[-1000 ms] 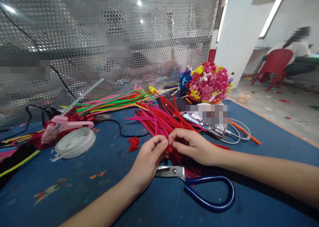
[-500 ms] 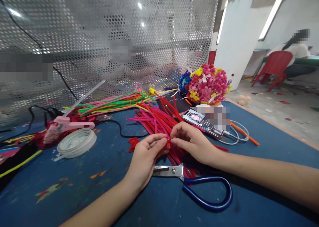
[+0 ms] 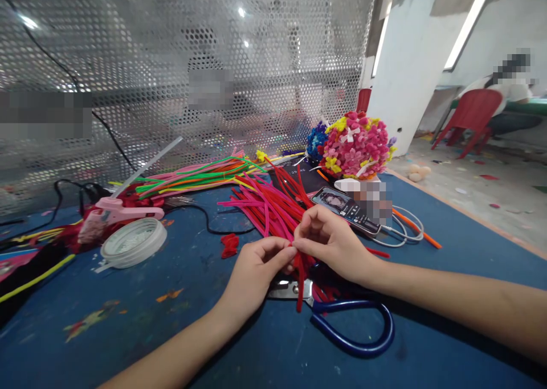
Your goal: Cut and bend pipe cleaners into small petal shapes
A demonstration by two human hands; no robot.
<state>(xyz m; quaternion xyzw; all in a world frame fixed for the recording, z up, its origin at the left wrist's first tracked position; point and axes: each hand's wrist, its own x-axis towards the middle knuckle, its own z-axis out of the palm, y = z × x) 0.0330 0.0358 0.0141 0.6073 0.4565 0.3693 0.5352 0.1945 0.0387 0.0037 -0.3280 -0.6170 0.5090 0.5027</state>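
While pinching a thin red fuzzy stem between the closed thumb and forefinger of the left hand, also meets it with the closed thumb and forefinger of the right hand. Curls the other right fingers loosely. Cannot tell the exact shape inside the fingertips. Dangles a free end over the flat steel blades of blue-handled scissors. Has, beyond the hands, a loose heap of velvety red and magenta stems, near a glossy rectangular phone and a round, plush, mostly pink flower ball. Includes, leftward on the scuffed blue tabletop, a crumpled soft red piece, a round translucent plastic tub and a smooth pink glue gun.
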